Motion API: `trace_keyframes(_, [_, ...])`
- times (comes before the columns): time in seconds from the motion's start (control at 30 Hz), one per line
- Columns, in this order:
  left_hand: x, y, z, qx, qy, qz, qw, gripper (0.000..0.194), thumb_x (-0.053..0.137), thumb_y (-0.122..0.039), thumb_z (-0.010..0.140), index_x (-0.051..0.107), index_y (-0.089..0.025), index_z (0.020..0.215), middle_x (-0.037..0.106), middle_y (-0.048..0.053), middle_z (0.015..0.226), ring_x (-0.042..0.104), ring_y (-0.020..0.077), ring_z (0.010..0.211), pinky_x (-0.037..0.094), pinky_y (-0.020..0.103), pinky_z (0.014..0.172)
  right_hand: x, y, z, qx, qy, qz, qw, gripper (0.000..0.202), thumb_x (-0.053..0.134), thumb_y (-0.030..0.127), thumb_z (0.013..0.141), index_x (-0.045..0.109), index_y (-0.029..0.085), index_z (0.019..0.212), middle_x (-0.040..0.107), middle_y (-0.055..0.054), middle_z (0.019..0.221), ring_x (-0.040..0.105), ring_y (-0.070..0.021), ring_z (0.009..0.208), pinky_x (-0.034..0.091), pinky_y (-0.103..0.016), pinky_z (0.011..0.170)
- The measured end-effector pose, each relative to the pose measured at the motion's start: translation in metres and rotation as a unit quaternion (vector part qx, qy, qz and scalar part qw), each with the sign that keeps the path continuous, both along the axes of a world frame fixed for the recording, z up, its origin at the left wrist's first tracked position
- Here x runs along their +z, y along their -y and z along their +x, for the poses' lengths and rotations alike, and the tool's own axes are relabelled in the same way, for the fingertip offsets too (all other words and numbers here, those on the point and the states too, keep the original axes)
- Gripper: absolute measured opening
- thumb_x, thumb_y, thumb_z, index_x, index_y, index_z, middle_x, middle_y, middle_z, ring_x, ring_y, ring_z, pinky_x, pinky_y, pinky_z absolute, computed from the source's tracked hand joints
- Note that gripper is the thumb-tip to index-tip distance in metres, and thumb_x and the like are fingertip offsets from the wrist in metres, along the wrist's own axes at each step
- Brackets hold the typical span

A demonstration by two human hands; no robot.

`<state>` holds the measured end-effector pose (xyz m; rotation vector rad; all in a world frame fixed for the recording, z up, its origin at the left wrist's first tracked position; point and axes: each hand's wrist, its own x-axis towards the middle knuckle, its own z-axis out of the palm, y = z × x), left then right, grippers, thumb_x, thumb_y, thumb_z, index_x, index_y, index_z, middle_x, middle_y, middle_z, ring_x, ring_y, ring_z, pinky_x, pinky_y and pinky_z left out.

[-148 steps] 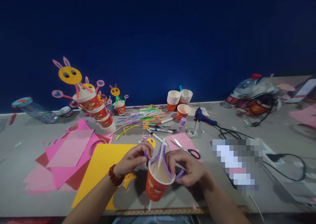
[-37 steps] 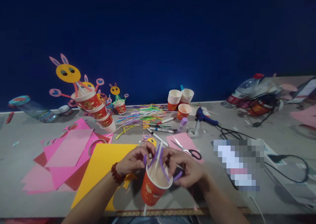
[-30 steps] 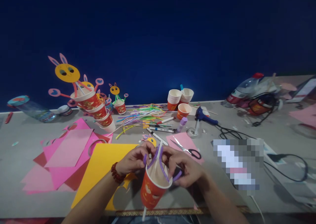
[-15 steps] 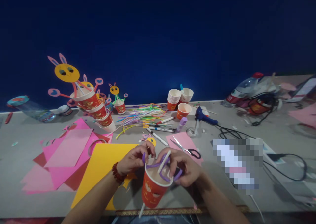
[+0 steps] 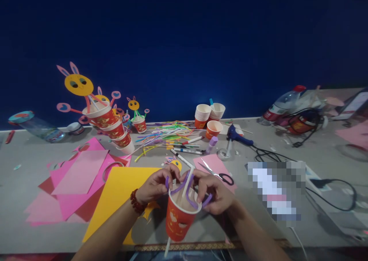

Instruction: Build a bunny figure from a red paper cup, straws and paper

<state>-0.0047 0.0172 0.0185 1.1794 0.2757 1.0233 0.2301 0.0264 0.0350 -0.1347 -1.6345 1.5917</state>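
Observation:
A red paper cup (image 5: pixel 179 218) with a white rim is held between my two hands near the table's front edge, its open mouth tilted towards me. My left hand (image 5: pixel 159 184) pinches the cup's left rim, beside one end of a bent purple straw (image 5: pixel 188 190). My right hand (image 5: pixel 215 192) has its fingers closed at the right rim, by the other purple end sticking out there. Inside the cup a white straw (image 5: pixel 187 184) stands up between the purple bends. A white end also pokes out below the cup's base.
Yellow card (image 5: pixel 115 203) and pink paper sheets (image 5: pixel 82 172) lie to the left. Scissors (image 5: pixel 217 172), several markers and coloured straws (image 5: pixel 166 132) are ahead. Finished cup figures (image 5: pixel 103 117) stand back left. A blue glue gun (image 5: pixel 240 136) and cables are at right.
The white straw has risen higher out of the cup, and the purple straw's bent middle has moved up with it. Both hands stay at the rim.

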Motion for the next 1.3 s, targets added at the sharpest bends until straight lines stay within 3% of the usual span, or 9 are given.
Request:
trace_keyframes(0.2, [0.000,0.000,0.000,-0.005,0.011,-0.008,1.000,0.024,0.074,-0.039,0.081,0.066,-0.018,0.082,0.053,0.007,0.103,0.052,0.0207,0.094,0.040,0.036,0.086,-0.003,-0.001,0.001,0.016,0.004,0.001,1.000,0.024,0.083,0.034,0.068,0.066,0.018,0.070,0.063,-0.011,0.116,0.063,-0.0227,0.096,0.046,-0.036,0.086])
trace_keyframes(0.4, [0.002,0.000,0.002,0.009,0.006,0.008,1.000,0.024,0.073,-0.041,0.082,0.067,-0.018,0.084,0.053,0.007,0.103,0.050,0.0204,0.095,0.040,0.035,0.086,0.003,0.000,-0.001,-0.006,0.002,0.003,1.000,0.019,0.083,0.026,0.067,0.067,0.018,0.073,0.062,-0.011,0.117,0.062,-0.0240,0.101,0.045,-0.037,0.089])
trace_keyframes(0.57, [0.000,-0.002,-0.003,0.000,-0.014,0.020,1.000,0.022,0.073,-0.040,0.083,0.069,-0.019,0.087,0.056,0.009,0.104,0.053,0.0230,0.099,0.041,0.039,0.090,0.006,-0.001,0.000,-0.009,-0.006,0.030,0.999,0.018,0.081,0.027,0.069,0.066,0.018,0.074,0.062,-0.011,0.116,0.063,-0.0204,0.091,0.047,-0.035,0.084])
trace_keyframes(0.9, [0.003,-0.010,-0.013,-0.020,-0.066,0.073,0.995,0.022,0.072,-0.037,0.083,0.071,-0.018,0.095,0.060,0.012,0.112,0.055,0.0279,0.107,0.040,0.045,0.095,0.006,-0.004,0.006,-0.027,0.020,0.055,0.998,0.019,0.079,0.032,0.071,0.067,0.019,0.074,0.061,-0.011,0.118,0.062,-0.0230,0.098,0.047,-0.035,0.084])
trace_keyframes(1.3, [-0.005,-0.010,-0.010,0.034,-0.052,0.054,0.997,0.021,0.067,-0.036,0.087,0.070,-0.018,0.097,0.062,0.012,0.112,0.054,0.0284,0.111,0.039,0.045,0.097,0.011,-0.004,0.007,-0.066,0.060,0.093,0.992,0.014,0.077,0.029,0.072,0.067,0.019,0.074,0.061,-0.011,0.120,0.060,-0.0256,0.106,0.046,-0.037,0.088])
